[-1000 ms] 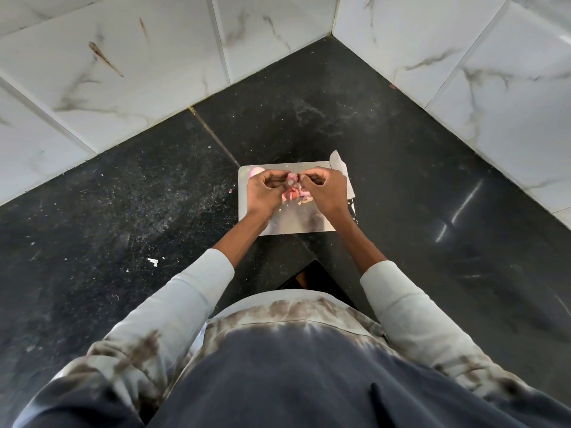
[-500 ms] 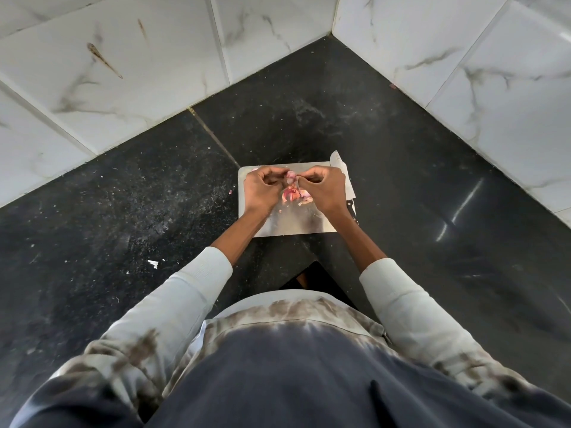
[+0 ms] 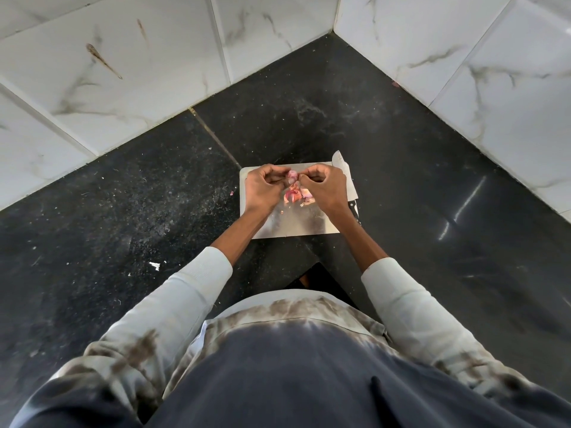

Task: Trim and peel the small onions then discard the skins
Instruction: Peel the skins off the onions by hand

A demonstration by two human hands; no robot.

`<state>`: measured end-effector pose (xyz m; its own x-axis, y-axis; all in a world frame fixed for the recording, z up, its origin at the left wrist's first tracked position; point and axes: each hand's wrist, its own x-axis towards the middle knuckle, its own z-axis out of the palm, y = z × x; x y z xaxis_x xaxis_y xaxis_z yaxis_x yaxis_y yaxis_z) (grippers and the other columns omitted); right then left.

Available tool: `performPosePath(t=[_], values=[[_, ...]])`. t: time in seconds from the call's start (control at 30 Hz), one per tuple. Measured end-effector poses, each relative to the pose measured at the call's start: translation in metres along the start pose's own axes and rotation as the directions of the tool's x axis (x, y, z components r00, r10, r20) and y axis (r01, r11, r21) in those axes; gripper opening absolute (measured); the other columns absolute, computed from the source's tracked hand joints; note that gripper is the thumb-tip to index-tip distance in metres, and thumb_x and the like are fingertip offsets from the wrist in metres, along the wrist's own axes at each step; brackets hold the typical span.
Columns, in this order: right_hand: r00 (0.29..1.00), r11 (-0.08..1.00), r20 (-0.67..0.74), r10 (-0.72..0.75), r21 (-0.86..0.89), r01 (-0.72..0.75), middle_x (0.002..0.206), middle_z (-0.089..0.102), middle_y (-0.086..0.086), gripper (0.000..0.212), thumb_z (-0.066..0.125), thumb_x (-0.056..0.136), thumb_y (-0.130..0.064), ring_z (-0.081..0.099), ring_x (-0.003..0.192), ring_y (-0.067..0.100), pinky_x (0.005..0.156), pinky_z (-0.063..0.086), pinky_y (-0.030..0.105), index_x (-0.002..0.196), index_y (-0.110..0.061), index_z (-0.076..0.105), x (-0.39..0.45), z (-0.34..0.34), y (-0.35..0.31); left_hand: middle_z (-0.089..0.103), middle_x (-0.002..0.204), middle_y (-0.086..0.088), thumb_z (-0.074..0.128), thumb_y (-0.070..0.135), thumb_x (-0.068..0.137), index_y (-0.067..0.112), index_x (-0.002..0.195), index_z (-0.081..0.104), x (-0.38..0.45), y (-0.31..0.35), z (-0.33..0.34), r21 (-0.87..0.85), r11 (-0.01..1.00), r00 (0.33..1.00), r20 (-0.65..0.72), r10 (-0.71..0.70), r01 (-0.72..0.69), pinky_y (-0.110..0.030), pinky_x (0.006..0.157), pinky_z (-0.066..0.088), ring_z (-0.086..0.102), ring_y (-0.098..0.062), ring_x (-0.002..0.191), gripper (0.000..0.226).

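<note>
Head view — two hands (image 3: 262, 188) (image 3: 324, 188), one onion (image 3: 292, 176)

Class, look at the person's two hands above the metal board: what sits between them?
In the head view, a small pink onion sits between the left hand and right hand, pinched by both.

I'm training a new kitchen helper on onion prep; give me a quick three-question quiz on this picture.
1. True or false: the knife is in the right hand.
2. Multiple choice: the onion is held A) by the left hand alone, B) between both hands, C) by neither hand.
3. Where do the loose skins lie?

Key:
1. False; it lies at the board's right edge, partly under the hand.
2. B.
3. On the board, below the hands.
</note>
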<state>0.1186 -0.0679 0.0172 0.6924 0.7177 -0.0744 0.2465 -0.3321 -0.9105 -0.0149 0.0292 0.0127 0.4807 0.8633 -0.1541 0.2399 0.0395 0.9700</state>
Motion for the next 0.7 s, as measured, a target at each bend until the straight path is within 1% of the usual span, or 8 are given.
performPosePath(t=[0.07, 0.17, 0.3, 0.4, 0.57, 0.7], values=[[0.999, 0.999, 0.012, -0.034, 0.041, 0.033, 0.097, 0.079, -0.006, 0.019, 0.079, 0.095, -0.023, 0.076, 0.086, 0.003, 0.078, 0.057, 0.01, 0.111, -0.013, 0.081, -0.0005, -0.0015, -0.0021, 0.082, 0.103, -0.005, 0.088, 0.01, 0.087, 0.006, 0.11, 0.081, 0.0015, -0.0008, -0.0003, 0.015, 1.0, 1.0, -0.017, 0.008, -0.008, -0.038, 0.094, 0.066, 0.081, -0.014, 0.095, 0.025], [1.0, 0.998, 0.012, -0.02, 0.062, 0.019, 0.093, 0.079, -0.007, 0.022, 0.083, 0.092, -0.026, 0.075, 0.081, 0.0, 0.075, 0.057, 0.01, 0.109, -0.013, 0.082, -0.0006, -0.0007, -0.0048, 0.082, 0.103, -0.004, 0.089, 0.009, 0.086, 0.007, 0.108, 0.082, 0.0036, -0.0016, -0.0002, 0.043, 0.999, 0.999, -0.038, 0.023, -0.021, -0.039, 0.093, 0.066, 0.081, -0.014, 0.095, 0.024], [1.0, 0.998, -0.01, -0.01, 0.059, 0.011, 0.089, 0.079, -0.005, 0.021, 0.083, 0.091, -0.026, 0.076, 0.079, 0.003, 0.073, 0.058, 0.012, 0.106, -0.011, 0.084, 0.001, 0.0019, -0.0045, 0.082, 0.104, -0.004, 0.09, 0.01, 0.086, 0.008, 0.107, 0.082, 0.0038, -0.0022, -0.0008, 0.055, 0.998, 0.998, -0.056, 0.035, -0.032, -0.04, 0.092, 0.066, 0.081, -0.014, 0.095, 0.023], [0.999, 0.999, -0.031, 0.008, 0.048, -0.007, 0.085, 0.076, -0.009, 0.016, 0.081, 0.093, -0.025, 0.073, 0.075, 0.001, 0.069, 0.055, 0.008, 0.102, -0.012, 0.083, 0.0009, 0.0027, -0.0052, 0.082, 0.104, -0.003, 0.09, 0.011, 0.086, 0.009, 0.107, 0.082, 0.0038, -0.0026, -0.0014, 0.052, 0.998, 0.998, -0.052, 0.039, -0.036, -0.04, 0.092, 0.066, 0.081, -0.014, 0.095, 0.023], [0.998, 1.0, -0.062, 0.001, -0.02, -0.002, 0.084, 0.076, -0.007, 0.013, 0.081, 0.093, -0.022, 0.072, 0.075, 0.004, 0.066, 0.053, 0.005, 0.099, -0.011, 0.083, 0.0018, 0.0041, -0.0064, 0.082, 0.104, -0.005, 0.089, 0.012, 0.086, 0.007, 0.11, 0.081, 0.0022, 0.0002, -0.0001, 0.011, 1.0, 0.999, -0.035, 0.028, -0.028, -0.039, 0.093, 0.066, 0.081, -0.015, 0.096, 0.025], [0.999, 1.0, -0.049, 0.017, -0.01, -0.018, 0.084, 0.075, -0.007, 0.015, 0.08, 0.093, -0.024, 0.072, 0.077, 0.005, 0.068, 0.055, 0.008, 0.1, -0.011, 0.082, 0.0015, 0.0015, -0.0076, 0.083, 0.107, -0.006, 0.087, 0.011, 0.089, 0.007, 0.113, 0.081, 0.0025, -0.0006, -0.0004, -0.027, 1.0, 1.0, 0.003, 0.001, -0.001, -0.043, 0.097, 0.065, 0.081, -0.018, 0.1, 0.025]])
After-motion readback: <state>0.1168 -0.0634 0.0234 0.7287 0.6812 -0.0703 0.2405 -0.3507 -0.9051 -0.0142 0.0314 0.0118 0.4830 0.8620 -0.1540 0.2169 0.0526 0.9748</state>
